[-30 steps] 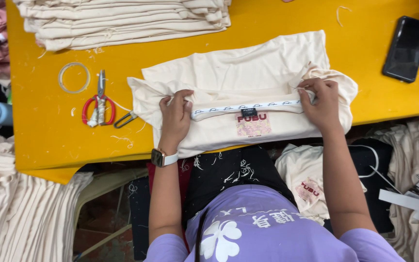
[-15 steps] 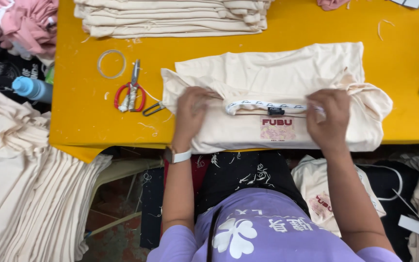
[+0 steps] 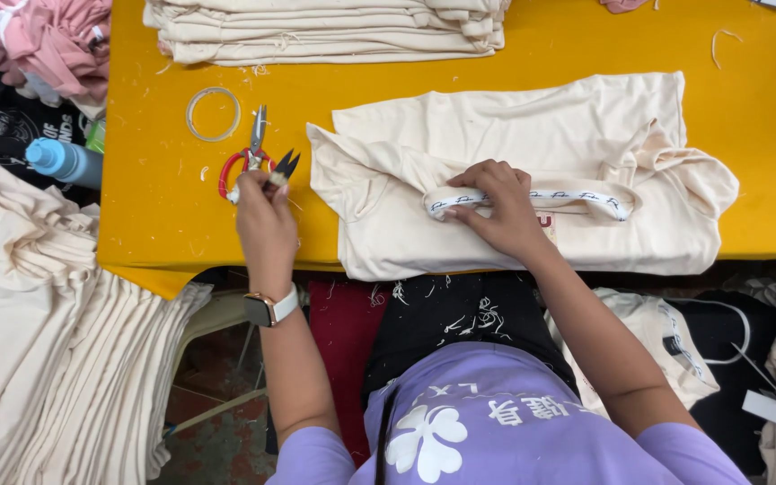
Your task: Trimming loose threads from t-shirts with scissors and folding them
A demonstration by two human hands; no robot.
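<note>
A cream garment (image 3: 532, 135) lies folded on the yellow table (image 3: 154, 207), with a white printed neck tape (image 3: 577, 199) across its collar. My right hand (image 3: 496, 208) presses down on the left end of that tape. My left hand (image 3: 264, 218) is off the garment, at the table's near left. It grips a small black thread snip (image 3: 282, 165), blades pointing away from me. Red-handled scissors (image 3: 246, 154) lie just beyond that hand.
A stack of folded cream garments (image 3: 325, 29) lies at the table's far edge. A clear tape ring (image 3: 213, 113) rests near the scissors. Pink garments (image 3: 42, 45) and a blue bottle (image 3: 63, 162) sit at the left, above cream piles (image 3: 47, 341). Dark clothing (image 3: 460, 314) covers my lap.
My left hand left the garment, moved left and took up the thread snip. My right hand slid from the tape's right end to its left end. The view shifted.
</note>
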